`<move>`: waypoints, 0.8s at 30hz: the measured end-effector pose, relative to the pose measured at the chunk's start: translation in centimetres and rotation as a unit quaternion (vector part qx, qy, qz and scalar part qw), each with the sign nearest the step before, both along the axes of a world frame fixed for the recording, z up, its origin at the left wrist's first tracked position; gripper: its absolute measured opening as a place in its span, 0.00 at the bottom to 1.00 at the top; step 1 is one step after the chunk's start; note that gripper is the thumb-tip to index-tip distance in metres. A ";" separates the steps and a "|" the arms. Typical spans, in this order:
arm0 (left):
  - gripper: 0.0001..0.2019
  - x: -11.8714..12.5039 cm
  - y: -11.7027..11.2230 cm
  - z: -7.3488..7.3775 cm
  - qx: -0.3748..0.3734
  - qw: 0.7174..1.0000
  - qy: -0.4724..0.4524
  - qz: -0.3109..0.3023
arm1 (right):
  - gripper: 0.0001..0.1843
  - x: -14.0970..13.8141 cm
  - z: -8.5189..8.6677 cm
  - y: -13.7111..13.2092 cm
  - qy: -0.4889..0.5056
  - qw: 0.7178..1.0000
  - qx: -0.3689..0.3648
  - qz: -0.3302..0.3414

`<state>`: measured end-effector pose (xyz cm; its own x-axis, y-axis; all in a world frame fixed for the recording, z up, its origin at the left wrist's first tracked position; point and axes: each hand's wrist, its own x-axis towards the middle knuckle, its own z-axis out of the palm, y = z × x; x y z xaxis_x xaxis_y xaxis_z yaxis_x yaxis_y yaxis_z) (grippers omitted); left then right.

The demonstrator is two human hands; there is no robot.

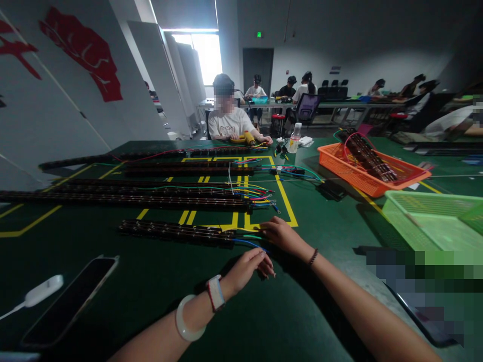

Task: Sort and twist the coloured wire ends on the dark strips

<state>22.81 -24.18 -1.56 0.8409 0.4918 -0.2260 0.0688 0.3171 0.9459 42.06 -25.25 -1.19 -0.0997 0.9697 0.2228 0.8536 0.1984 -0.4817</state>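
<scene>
A dark wire harness bundle lies across the green table in front of me, with yellow, green and blue wires coming from its right end. My left hand, wearing a pale bangle and a watch band, is closed with thumb and forefinger at the tip of the blue wire. My right hand reaches in from the right, its fingertips closed on the end of the yellow wire. The green wire ends close under those same fingers. The wire tips are hidden by my fingers.
Several more dark bundles lie beyond. An orange basket holding a bundle and a light-green basket stand right. Phone and white charger lie left. Across the table sits a person, near a bottle.
</scene>
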 end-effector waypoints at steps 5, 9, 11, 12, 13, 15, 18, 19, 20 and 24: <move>0.17 0.0 0.0 0.2 0.002 1.000 0.001 0.001 | 0.10 -0.3 -1.5 0.6 -0.015 0.999 0.014 0.030; 0.16 0.0 -0.1 0.4 -0.001 1.000 0.002 0.000 | 0.11 -0.3 -0.9 0.8 0.021 0.999 0.004 0.027; 0.16 -0.1 -0.1 0.4 -0.004 1.000 0.001 -0.001 | 0.11 -0.3 -0.3 0.7 0.048 0.998 -0.006 0.032; 0.16 -0.1 -0.1 0.3 -0.007 1.000 0.000 0.000 | 0.11 -0.3 0.0 0.6 0.060 0.997 -0.013 0.037; 0.16 -0.1 -0.1 0.3 -0.012 1.000 -0.002 0.004 | 0.11 -0.3 0.4 0.4 0.070 0.996 -0.022 0.046; 0.15 -0.1 0.1 0.1 -0.040 0.999 -0.016 0.029 | 0.11 -0.3 1.0 0.2 0.088 0.992 -0.040 0.076; 0.15 0.0 0.6 -0.3 -0.134 0.987 -0.057 0.065 | 0.10 -0.2 1.9 0.0 0.115 0.984 -0.045 0.128; 0.16 0.1 0.8 -0.4 -0.166 0.982 -0.068 0.065 | 0.10 -0.3 2.1 -0.1 0.122 0.982 -0.042 0.139; 0.18 0.1 1.0 -0.5 -0.191 0.977 -0.074 0.059 | 0.09 -0.3 2.2 -0.1 0.128 0.980 -0.040 0.148; 0.21 0.2 1.0 -0.5 -0.191 0.977 -0.067 0.061 | 0.06 -0.7 1.8 -0.1 0.147 0.975 -0.046 0.163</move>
